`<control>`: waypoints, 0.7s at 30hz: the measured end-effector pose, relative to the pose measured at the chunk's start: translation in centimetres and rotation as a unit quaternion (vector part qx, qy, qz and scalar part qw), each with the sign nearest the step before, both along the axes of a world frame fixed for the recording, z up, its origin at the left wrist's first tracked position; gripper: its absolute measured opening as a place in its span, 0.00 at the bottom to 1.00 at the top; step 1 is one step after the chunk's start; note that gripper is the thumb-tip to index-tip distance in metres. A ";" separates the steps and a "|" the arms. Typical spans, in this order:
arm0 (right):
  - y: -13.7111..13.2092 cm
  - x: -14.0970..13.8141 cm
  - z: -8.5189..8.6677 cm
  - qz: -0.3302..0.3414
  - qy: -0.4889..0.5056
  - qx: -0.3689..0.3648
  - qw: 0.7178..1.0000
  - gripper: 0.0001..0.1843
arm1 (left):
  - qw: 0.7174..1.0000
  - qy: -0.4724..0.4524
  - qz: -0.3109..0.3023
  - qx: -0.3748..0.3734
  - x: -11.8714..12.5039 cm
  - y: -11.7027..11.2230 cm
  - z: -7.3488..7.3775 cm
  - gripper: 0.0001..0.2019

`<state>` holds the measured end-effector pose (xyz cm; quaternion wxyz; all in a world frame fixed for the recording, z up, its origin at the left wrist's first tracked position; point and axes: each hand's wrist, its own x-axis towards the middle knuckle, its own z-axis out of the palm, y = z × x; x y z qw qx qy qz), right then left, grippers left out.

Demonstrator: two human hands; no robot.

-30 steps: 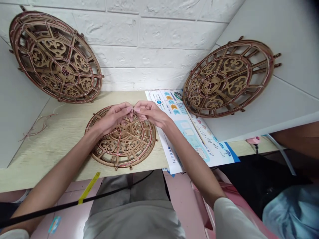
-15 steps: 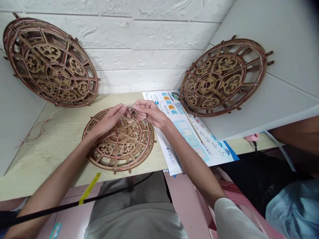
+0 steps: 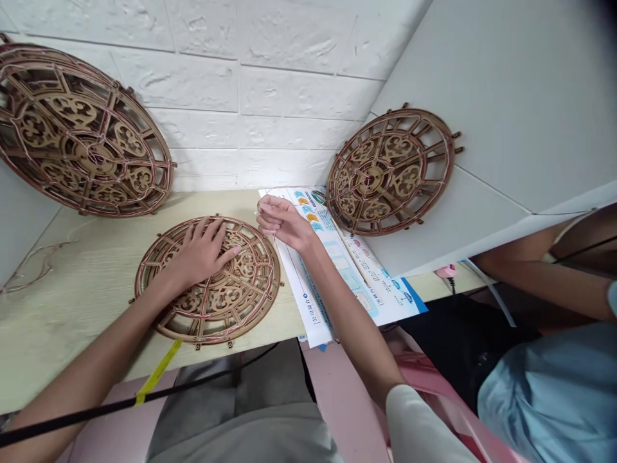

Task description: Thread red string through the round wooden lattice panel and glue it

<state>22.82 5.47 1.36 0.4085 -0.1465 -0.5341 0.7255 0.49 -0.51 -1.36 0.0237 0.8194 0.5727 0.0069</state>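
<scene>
Pressing our left hand flat on the round wooden wheel on the table, fingers spread, so it cannot slide, we pinch a thin wire shut in our right hand fingers, just above the paper.

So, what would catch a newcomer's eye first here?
Three wire-wound wooden wheels stand out: a flat wheel on the table, and a left wheel and right wheel leaning against the walls. The left hand rests on the flat wheel; the right hand pinches a thin wire over a leaflet.
</scene>
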 end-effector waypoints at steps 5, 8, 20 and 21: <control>-0.2 -0.2 -0.2 0.022 -0.008 0.010 1.000 0.23 | 0.997 0.006 0.002 -0.071 -0.9 0.8 0.9 0.39; -0.1 -0.2 -0.4 0.042 -0.009 0.017 0.999 0.23 | 0.990 0.048 0.009 -0.131 -0.8 1.5 2.1 0.38; 0.0 0.3 -0.9 0.117 -0.059 0.040 0.991 0.23 | 0.954 -0.083 -0.247 -0.149 -2.9 4.8 3.2 0.47; 0.0 0.3 -0.9 0.118 -0.060 0.038 0.990 0.22 | 0.962 -0.090 -0.222 -0.130 -3.3 4.5 3.2 0.48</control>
